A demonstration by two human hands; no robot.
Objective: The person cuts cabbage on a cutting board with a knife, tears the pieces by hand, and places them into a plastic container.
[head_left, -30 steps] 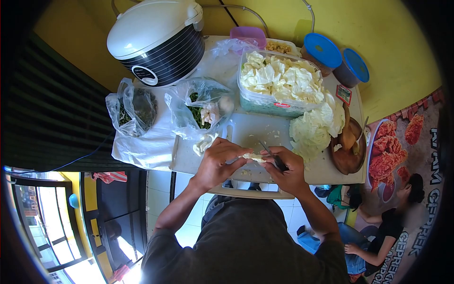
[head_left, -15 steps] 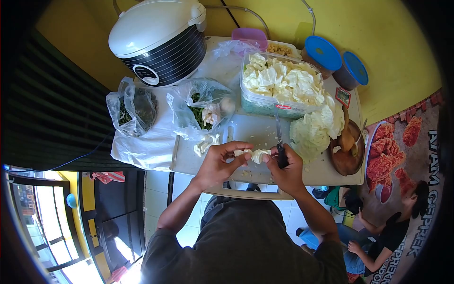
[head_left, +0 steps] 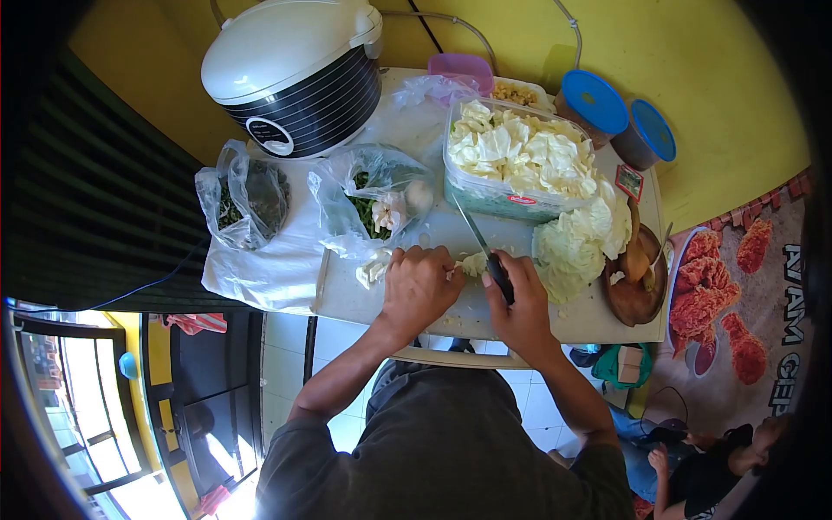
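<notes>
My right hand [head_left: 520, 303] is closed round the black handle of a knife [head_left: 475, 227], whose blade points up and left over the white table [head_left: 572, 325]. Left of it, my left hand [head_left: 420, 290] has its fingers bent down over a pale cabbage piece [head_left: 472, 264] that shows between the two hands. Another pale scrap [head_left: 373, 268] lies beside my left wrist. Just right of my right hand sits a large cabbage chunk [head_left: 568, 256], against a clear tub [head_left: 494, 201] heaped with torn cabbage leaves.
A rice cooker [head_left: 299, 87] stands at the back left, with two plastic bags [head_left: 247, 195] of greens and garlic in front. On the right are blue-lidded containers [head_left: 594, 100] and a brown mortar [head_left: 637, 299]. A person [head_left: 728, 468] sits at the lower right.
My left hand has turned palm down, fingers curled over the piece that both hands held up before. The knife has swung to the left. The seated person has shifted lower.
</notes>
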